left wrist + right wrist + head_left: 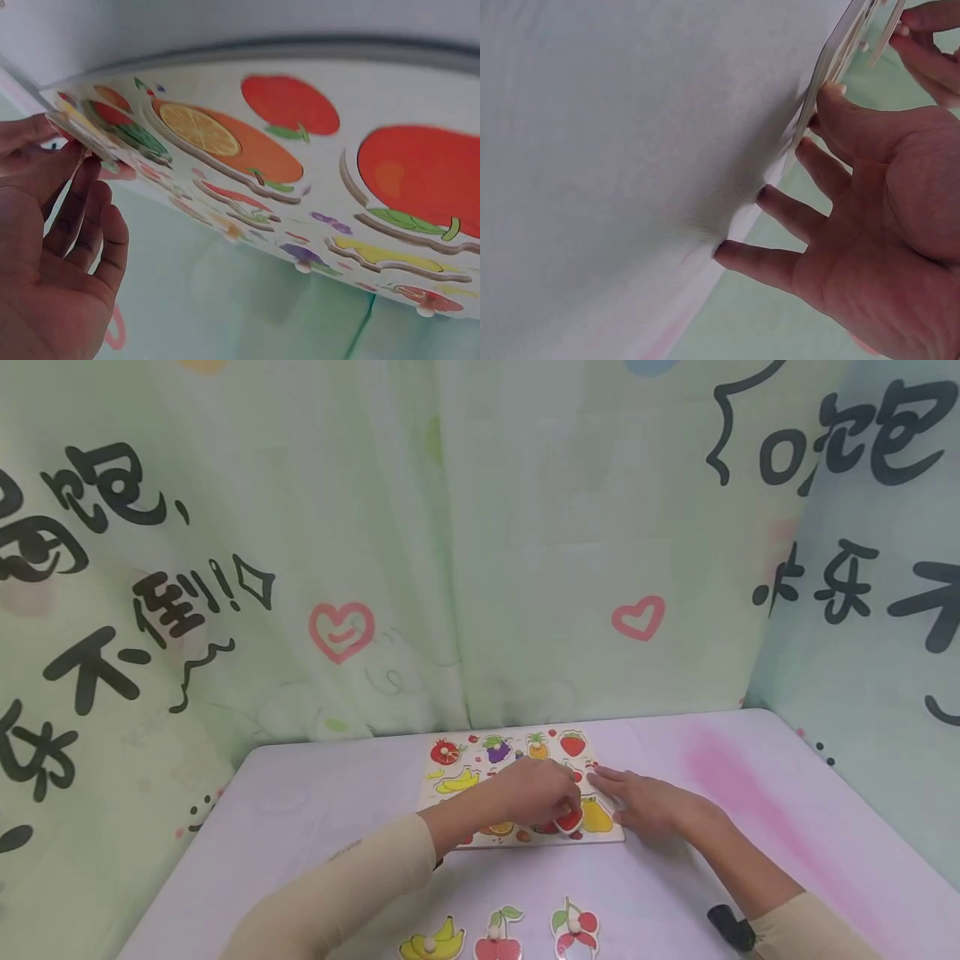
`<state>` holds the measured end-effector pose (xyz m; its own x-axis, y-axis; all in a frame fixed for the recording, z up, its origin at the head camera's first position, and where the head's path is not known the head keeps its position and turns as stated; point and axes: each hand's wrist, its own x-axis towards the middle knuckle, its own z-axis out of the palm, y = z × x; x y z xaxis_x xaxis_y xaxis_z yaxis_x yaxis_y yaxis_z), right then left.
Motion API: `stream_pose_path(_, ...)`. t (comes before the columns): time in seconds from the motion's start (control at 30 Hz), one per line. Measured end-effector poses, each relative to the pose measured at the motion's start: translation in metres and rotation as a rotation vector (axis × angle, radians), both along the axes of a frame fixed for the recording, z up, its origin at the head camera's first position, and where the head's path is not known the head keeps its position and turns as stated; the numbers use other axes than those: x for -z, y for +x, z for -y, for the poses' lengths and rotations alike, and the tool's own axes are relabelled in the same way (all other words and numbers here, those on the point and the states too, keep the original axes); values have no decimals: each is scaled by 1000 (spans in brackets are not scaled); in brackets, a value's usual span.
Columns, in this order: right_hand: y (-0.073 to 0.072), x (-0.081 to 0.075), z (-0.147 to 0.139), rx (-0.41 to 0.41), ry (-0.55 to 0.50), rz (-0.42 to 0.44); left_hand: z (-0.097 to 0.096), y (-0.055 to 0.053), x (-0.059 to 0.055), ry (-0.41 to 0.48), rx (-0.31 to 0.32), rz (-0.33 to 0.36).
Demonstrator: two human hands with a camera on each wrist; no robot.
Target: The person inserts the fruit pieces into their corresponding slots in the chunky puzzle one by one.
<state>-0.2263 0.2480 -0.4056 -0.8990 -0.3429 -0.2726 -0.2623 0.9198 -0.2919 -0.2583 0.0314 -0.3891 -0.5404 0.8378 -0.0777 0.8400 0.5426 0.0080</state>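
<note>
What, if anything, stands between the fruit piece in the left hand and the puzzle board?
Nothing visible: the left hand holds the red fruit piece close over the puzzle board, with no object between. The right hand is aside, at the board's right edge.

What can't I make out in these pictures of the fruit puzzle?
Held piece: partly behind the left hand in the head view; nearly edge-on in the left wrist view.
Board: part of its middle covered by the left hand and forearm in the head view.
Middle loose piece: bottom cut off by the head view's lower edge.
</note>
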Motion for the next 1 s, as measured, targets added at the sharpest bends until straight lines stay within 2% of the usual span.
stream_pose_path(0.23, 0, -3, -1, -17, 5, -14, -3, -27, -2, 13, -14, 18)
stream_pose_path(0.43, -1, -5, -1, 6, 1, -10, -8, -47, -5, 14, -94, 50)
stream_pose_path(0.63, -2, -6, 1, 1, -2, -7, -14, -66, -3, 14, -142, 44)
stream_pose_path(0.87, -2, -3, 1, 30, -7, 16, -22, -77, -2, 72, -210, 85)
stream_pose_path(1.0, -1, 0, 0, 21, -8, 18, -27, -81, 1, 65, -234, 78)
